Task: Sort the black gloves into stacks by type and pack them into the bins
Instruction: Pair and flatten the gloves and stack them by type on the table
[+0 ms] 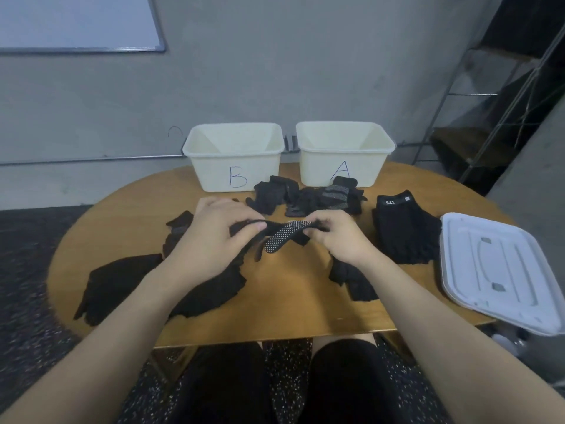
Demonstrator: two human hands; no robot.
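A dotted glove (279, 238), black with white grip dots, is held up over the middle of the desk (293, 313). The left hand (214, 237) pinches its 9 o'clock end and the right hand (339, 237) pinches its 3 o'clock end, fingers curled on the fabric.

The step in hand looks like identifying its type. To do that well, pull it flat so palm and cuff show, then match it against the stacks: flat gloves (122, 283) at 8 o'clock, the labelled stack (403, 228) at 3 o'clock, a small glove (351, 276) at 5 o'clock. Lay it squarely on its like, fingers aligned.

At 12 o'clock an unsorted heap (308, 195) waits in front of bin B (234, 157) and bin A (344, 154), both apparently empty. A white lid (495, 270) lies at the far 3 o'clock edge.
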